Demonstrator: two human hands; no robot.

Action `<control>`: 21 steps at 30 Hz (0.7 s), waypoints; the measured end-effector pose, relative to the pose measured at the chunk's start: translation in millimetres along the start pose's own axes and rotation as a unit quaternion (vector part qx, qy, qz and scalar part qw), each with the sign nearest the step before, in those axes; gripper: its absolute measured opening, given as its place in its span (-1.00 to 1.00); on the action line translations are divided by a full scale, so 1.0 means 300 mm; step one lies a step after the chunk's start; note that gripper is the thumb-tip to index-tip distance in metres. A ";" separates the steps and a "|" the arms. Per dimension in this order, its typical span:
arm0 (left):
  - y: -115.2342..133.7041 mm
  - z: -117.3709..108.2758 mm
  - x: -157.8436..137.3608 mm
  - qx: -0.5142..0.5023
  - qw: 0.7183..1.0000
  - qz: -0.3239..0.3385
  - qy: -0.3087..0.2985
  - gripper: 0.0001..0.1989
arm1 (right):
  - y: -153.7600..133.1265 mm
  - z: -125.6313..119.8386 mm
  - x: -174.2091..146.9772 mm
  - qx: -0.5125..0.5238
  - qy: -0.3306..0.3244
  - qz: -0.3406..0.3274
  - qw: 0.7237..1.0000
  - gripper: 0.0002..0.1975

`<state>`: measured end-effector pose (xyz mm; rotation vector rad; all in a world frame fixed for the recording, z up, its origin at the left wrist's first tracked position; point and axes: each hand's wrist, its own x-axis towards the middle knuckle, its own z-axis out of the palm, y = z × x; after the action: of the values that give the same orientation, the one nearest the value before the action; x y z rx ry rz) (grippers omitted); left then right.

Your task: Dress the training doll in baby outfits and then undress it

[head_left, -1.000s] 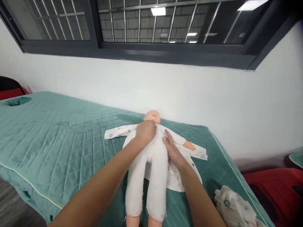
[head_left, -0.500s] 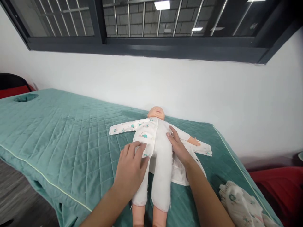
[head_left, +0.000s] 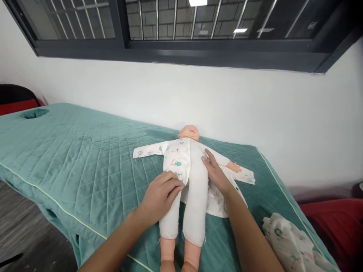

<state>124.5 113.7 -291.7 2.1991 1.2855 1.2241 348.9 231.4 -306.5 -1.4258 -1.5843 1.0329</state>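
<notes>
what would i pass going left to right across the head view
hole in the green cover → left hand → doll's head → right hand → crumpled patterned cloth → red object at the right edge

head camera, worn by the person | faces forward and down across the bed [head_left: 99, 158] | near left hand [head_left: 163, 194] and right hand [head_left: 217, 175], lower half of frame | window [head_left: 184, 53] cut by top edge

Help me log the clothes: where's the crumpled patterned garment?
In the head view, the crumpled garment lies at lower right on the green cover, beside the right forearm.
</notes>
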 end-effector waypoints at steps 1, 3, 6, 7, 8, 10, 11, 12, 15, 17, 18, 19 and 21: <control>0.005 -0.010 0.008 -0.006 1.000 0.004 -0.024 -0.78 | -0.003 -0.003 -0.002 -0.006 -0.002 0.000 1.000 -0.18; 0.005 -0.027 0.039 -0.010 0.999 0.000 -0.038 -0.76 | -0.007 -0.011 -0.005 -0.021 -0.007 -0.001 1.000 -0.17; -0.016 -0.028 0.118 0.039 0.999 0.005 0.007 -0.75 | -0.004 -0.031 -0.010 -0.035 -0.016 -0.009 0.999 -0.19; -0.026 -0.019 0.150 0.065 0.998 0.005 0.017 -0.74 | -0.002 -0.038 -0.012 -0.038 -0.021 -0.014 0.999 -0.20; -0.035 -0.006 0.182 0.088 0.996 0.001 0.016 -0.71 | -0.001 -0.045 -0.014 -0.042 -0.025 -0.022 0.999 -0.21; -0.046 0.022 0.242 0.116 0.993 -0.012 -0.013 -0.63 | -0.003 -0.057 -0.022 -0.060 -0.030 -0.037 0.997 -0.24; -0.046 0.034 0.267 0.122 0.992 -0.016 -0.031 -0.59 | -0.006 -0.064 -0.026 -0.074 -0.032 -0.044 0.996 -0.26; -0.043 0.044 0.289 0.125 0.991 -0.015 -0.049 -0.58 | -0.011 -0.071 -0.031 -0.090 -0.033 -0.050 0.994 -0.29; -0.019 0.055 0.341 0.121 0.989 -0.017 -0.081 -0.60 | -0.030 -0.111 -0.044 -0.145 -0.019 -0.061 0.987 -0.48; 0.003 0.061 0.376 0.122 0.989 -0.035 -0.082 -0.63 | -0.036 -0.157 -0.048 -0.191 0.032 -0.041 0.980 -0.63; 0.015 0.068 0.396 0.127 0.988 -0.037 -0.082 -0.64 | -0.035 -0.185 -0.048 -0.219 0.068 -0.019 0.973 -0.67; 0.028 0.081 0.420 0.133 0.987 -0.032 -0.086 -0.65 | -0.030 -0.214 -0.048 -0.251 0.099 0.008 0.963 -0.68; 0.058 0.125 0.479 0.142 0.983 0.011 -0.118 -0.67 | -0.014 -0.268 -0.045 -0.318 0.125 0.069 0.937 -0.66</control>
<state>197.3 228.0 -228.7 2.4714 1.4105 0.7927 422.2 224.2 -271.6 -2.0279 -1.7184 0.3800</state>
